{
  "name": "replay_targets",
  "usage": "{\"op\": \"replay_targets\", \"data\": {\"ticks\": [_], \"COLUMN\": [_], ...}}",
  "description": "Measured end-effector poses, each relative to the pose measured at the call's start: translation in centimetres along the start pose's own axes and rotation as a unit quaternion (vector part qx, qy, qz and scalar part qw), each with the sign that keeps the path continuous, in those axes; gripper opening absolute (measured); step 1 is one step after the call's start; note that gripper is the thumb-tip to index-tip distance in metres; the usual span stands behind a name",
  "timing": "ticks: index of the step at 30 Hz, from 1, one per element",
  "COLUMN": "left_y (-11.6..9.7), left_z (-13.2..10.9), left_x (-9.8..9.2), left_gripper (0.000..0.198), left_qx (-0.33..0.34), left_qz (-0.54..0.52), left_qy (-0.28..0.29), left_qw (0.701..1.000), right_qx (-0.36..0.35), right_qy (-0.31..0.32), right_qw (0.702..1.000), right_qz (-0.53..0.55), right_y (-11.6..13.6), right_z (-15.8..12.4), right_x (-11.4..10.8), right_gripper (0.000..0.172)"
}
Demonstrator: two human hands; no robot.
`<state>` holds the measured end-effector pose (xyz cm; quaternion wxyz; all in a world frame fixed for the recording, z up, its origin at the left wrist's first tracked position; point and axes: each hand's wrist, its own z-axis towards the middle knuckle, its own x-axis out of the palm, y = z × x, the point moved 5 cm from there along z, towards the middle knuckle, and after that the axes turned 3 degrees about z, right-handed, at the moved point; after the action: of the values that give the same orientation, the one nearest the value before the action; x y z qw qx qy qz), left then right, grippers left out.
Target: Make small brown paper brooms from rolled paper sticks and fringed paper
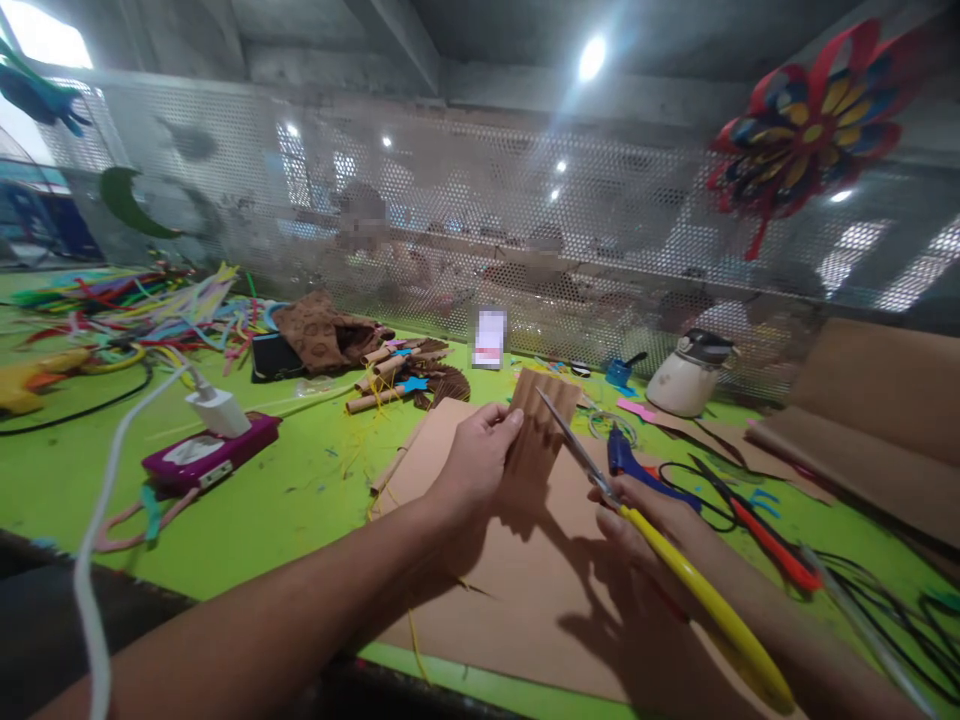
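Observation:
My left hand (pixel 480 455) pinches a small piece of folded brown paper (pixel 531 450) by its left edge, holding it above a large brown paper sheet (pixel 487 600). In my right hand (pixel 637 520) is a pair of scissors (pixel 705 610) with yellow handles. Their blades point up and left, with the tip at the upper part of the folded piece. Whether the blades have cut into the paper I cannot tell. A blue glue gun (pixel 645 470) lies just beyond my right hand.
On the left are a purple power strip (pixel 214 452) with a white plug and cable, and a heap of coloured strips (pixel 142 310). Brown rolled-paper pieces (pixel 405 375) lie ahead. To the right stand a white kettle-like jug (pixel 688 375), red-handled scissors (pixel 772 540) and black cords.

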<state>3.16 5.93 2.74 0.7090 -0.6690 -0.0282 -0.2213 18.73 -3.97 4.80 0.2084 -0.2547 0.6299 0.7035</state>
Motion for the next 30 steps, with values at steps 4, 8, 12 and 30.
{"op": "replay_targets", "data": {"ticks": [4,8,12,30], "left_y": [-0.15,-0.04,0.02,-0.42], "left_z": [-0.16,-0.05,-0.03,-0.5], "left_x": [0.07,-0.06,-0.1,-0.06], "left_gripper": [0.02,0.021,0.022,0.021], "left_qx": [0.008,0.019,0.023,0.031], "left_qz": [-0.008,-0.024,-0.014,0.006], "left_qy": [-0.011,-0.022,-0.022,-0.029], "left_qw": [1.0,0.999,0.999,0.999], "right_qx": [0.009,0.001,-0.002,0.011], "right_qy": [-0.003,-0.007,0.002,-0.016], "right_qw": [1.0,1.0,1.0,1.0], "right_qz": [0.008,0.0,-0.01,0.017], "right_y": [-0.02,-0.02,-0.05,-0.19], "right_z": [0.09,0.06,0.03,0.0], "right_x": [0.13,0.09,0.33,0.84], "right_gripper": [0.035,0.034,0.035,0.046]}}
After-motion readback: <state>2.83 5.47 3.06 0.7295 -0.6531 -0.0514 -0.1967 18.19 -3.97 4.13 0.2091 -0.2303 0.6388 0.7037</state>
